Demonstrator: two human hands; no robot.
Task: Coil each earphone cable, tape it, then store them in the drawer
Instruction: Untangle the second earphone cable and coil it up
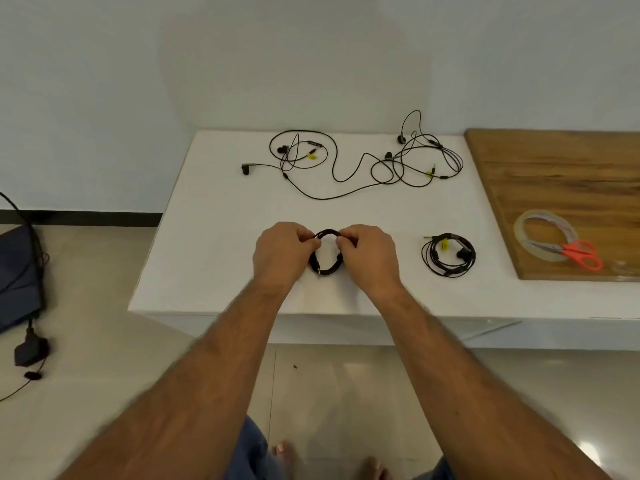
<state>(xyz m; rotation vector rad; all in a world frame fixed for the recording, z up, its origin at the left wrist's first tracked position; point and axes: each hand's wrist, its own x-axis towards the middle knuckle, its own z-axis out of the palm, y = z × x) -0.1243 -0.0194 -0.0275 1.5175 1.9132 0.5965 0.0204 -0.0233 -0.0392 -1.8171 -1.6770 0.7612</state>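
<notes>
Two bare hands meet over the near middle of a white table (207,265), each gripping one side of a coiled black earphone cable (325,268).

1. Far left, on the glossy pale tiled floor (104,341): a dark flat bag (17,271) with a black cord (33,237) running over it. A dark skirting strip (86,216) lines the base of the plain white wall (242,64).
2. Left hand (280,254): fingers curled, thumb and fingertips pinching the upper left of the coil.
3. The coil forms a thick round ring of several turns, held just above or on the matte tabletop; which cannot be told. A metal plug tip shows at its lower edge.
4. Right hand (367,254): fingers curled, pinching the upper right of the same ring.
5. Rear of the table, near the wall: two uncoiled black earphones, the left set (301,157) and the right set (415,157), lying in loose tangled loops. Their cables overlap in the middle. Each carries a small yellow tag.
6. Right of the hands, apart from them: a finished coil (449,254), round and flat on the table, with a yellow tag.
7. Far right: a wooden board (554,168) with visible grain. A clear tape roll (543,233) lies near its front edge, and orange-handled scissors (578,254) rest across the roll.

The front table edge runs below the wrists; bare tabletop lies between the hands and the rear earphones.
</notes>
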